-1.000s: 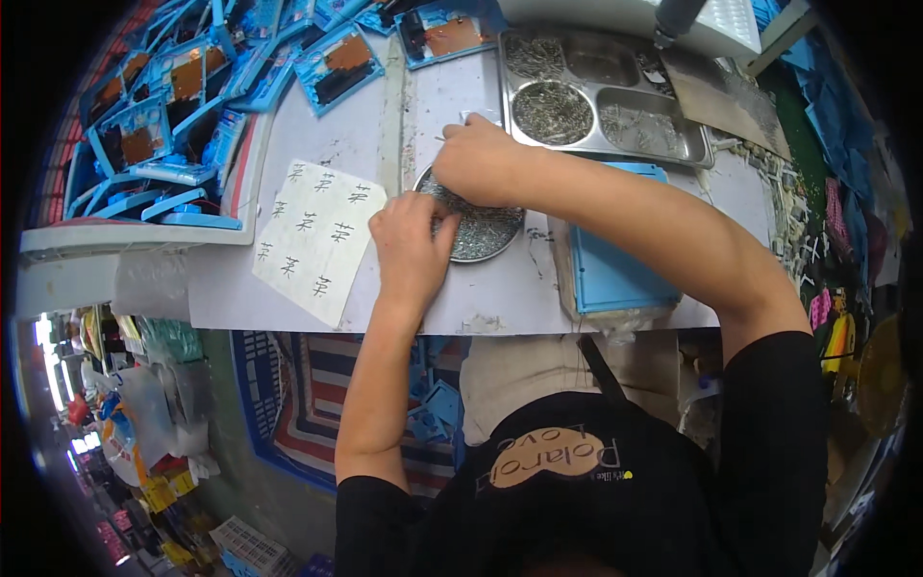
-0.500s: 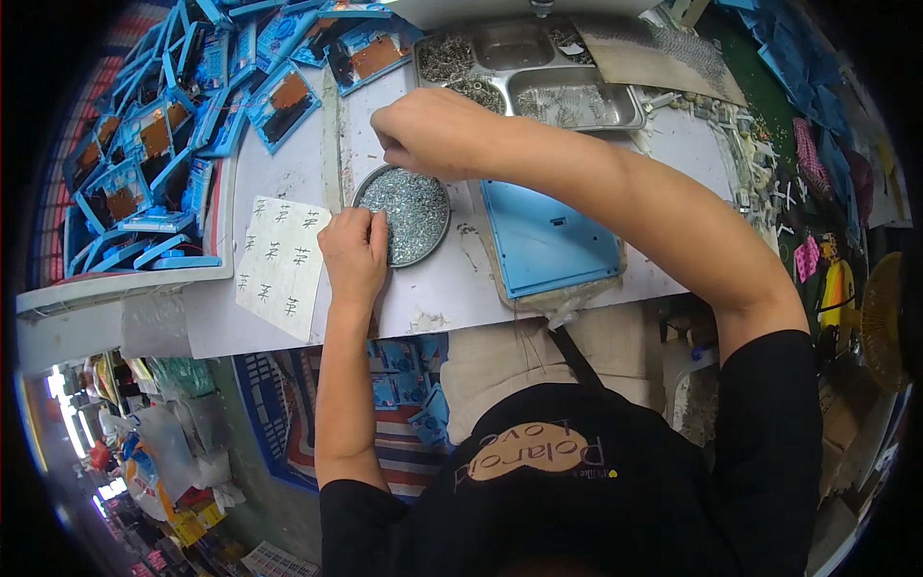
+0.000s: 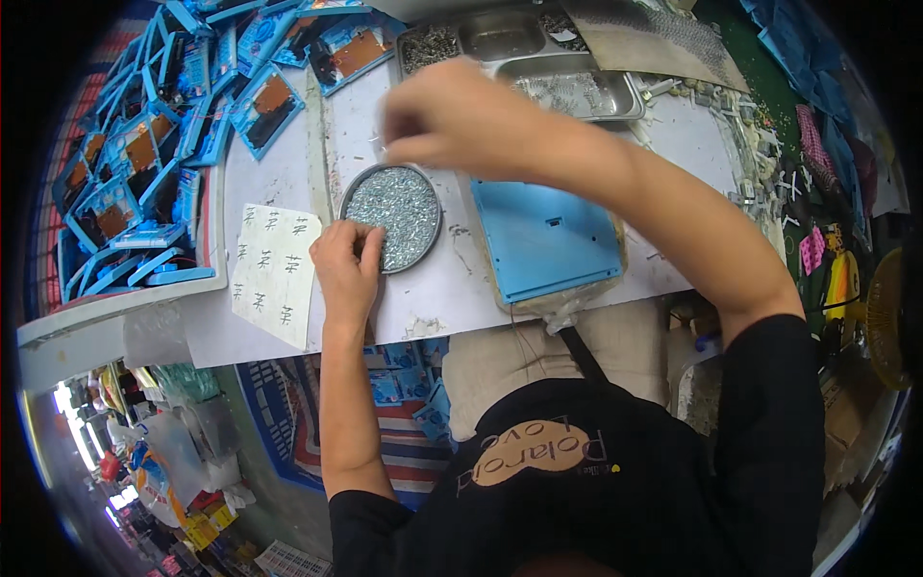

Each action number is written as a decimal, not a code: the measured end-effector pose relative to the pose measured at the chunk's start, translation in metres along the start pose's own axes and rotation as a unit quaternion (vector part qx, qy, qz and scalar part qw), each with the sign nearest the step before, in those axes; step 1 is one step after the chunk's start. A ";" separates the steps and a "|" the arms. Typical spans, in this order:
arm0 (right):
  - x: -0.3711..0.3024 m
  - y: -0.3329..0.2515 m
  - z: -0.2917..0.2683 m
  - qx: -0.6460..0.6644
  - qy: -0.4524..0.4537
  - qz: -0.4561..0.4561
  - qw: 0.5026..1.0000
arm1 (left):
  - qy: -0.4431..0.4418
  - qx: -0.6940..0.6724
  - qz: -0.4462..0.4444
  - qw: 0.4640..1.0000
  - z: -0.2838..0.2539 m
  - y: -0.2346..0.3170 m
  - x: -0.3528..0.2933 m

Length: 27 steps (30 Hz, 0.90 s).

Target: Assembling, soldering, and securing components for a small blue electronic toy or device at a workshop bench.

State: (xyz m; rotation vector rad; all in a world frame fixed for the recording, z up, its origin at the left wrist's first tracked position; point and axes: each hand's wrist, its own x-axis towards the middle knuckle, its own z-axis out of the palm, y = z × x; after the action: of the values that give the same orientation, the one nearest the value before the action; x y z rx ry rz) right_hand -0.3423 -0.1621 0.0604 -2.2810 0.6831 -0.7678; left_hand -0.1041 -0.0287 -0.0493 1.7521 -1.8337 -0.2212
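Observation:
A round dark dish (image 3: 439, 228) of small silvery metal pieces, which look like screws, stands on the white table. My left hand (image 3: 346, 264) is at its lower left rim, fingers curled and thumb close to them; whatever they pinch is too small to make out. Above the dish's far side is my right hand (image 3: 433, 115), smeared by motion, its fingers bent downward. My right forearm passes over a flat blue plastic panel (image 3: 548, 250), which lies on a padded, plastic-wrapped base right of the dish.
Blue plastic cases (image 3: 144, 183) with brown and black insides are heaped at the left. A handwritten paper sheet (image 3: 274, 274) lies by my left hand. A steel compartment tray (image 3: 567, 82) of small metal parts stands at the back, beside a metal sheet (image 3: 654, 43). Below is a blue basket (image 3: 264, 409).
My right hand has lifted slightly away from the dish and is now blurred. My left thumb and fingers have loosened a little at the rim. The whole view has shifted slightly.

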 end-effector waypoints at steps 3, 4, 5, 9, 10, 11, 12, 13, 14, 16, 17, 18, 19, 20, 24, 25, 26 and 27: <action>-0.082 0.021 -0.056 0.056 0.064 0.095 0.992 | 0.013 0.021 0.032 0.999 -0.002 -0.003 0.001; -0.109 0.029 -0.067 0.067 0.088 0.161 0.981 | 0.011 0.027 0.051 0.998 0.003 -0.002 0.006; -0.127 0.036 -0.074 0.024 0.097 0.166 0.981 | -0.004 0.036 0.052 0.998 0.004 -0.003 0.009; -0.149 0.038 -0.075 -0.082 0.075 0.138 0.984 | 0.010 0.032 0.008 0.999 0.002 0.014 0.015; -0.146 0.035 -0.071 -0.093 0.057 0.117 0.987 | 0.010 0.004 0.010 1.000 -0.001 0.022 0.016; -0.140 0.032 -0.065 -0.092 0.045 0.103 0.989 | 0.011 -0.023 0.012 1.000 -0.002 0.031 0.016; -0.131 0.032 -0.059 -0.108 0.045 0.065 0.991 | 0.012 -0.051 0.020 0.998 -0.002 0.040 0.020; -0.116 0.030 -0.050 -0.116 0.041 0.023 0.992 | 0.006 -0.096 0.021 0.995 -0.004 0.050 0.018; -0.100 0.026 -0.040 -0.125 0.039 -0.019 0.991 | 0.007 -0.101 0.019 0.995 -0.006 0.058 0.016; -0.054 0.024 -0.013 -0.151 0.015 -0.113 0.982 | 0.017 -0.129 -0.010 0.991 -0.009 0.064 0.014; -0.033 0.025 0.005 -0.207 -0.046 -0.106 0.971 | 0.036 -0.142 -0.038 0.989 -0.011 0.061 0.010; -0.013 0.023 0.025 -0.258 -0.107 -0.102 0.955 | 0.058 -0.150 -0.068 0.985 -0.016 0.055 0.002; 0.000 0.021 0.039 -0.290 -0.158 -0.098 0.939 | 0.075 -0.166 -0.093 0.979 -0.017 0.049 -0.002; 0.011 0.020 0.049 -0.322 -0.207 -0.091 0.919 | 0.083 -0.159 -0.104 0.978 -0.021 0.044 -0.006; 0.030 0.027 0.077 -0.333 -0.243 -0.095 0.906 | 0.117 -0.171 -0.134 0.969 -0.029 0.036 -0.033; 0.033 0.027 0.077 -0.325 -0.237 -0.083 0.912 | 0.130 -0.181 -0.139 0.965 -0.028 0.036 -0.038; 0.035 0.026 0.078 -0.317 -0.232 -0.070 0.917 | 0.126 -0.188 -0.143 0.963 -0.027 0.037 -0.040; 0.033 0.027 0.081 -0.321 -0.235 -0.081 0.914 | 0.120 -0.195 -0.146 0.962 -0.025 0.041 -0.041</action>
State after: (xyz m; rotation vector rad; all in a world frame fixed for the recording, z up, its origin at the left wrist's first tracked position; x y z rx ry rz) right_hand -0.2722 -0.1696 0.0016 -2.9942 0.5686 -0.0158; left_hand -0.1280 0.0223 -0.0203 1.6739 -1.2560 -0.4353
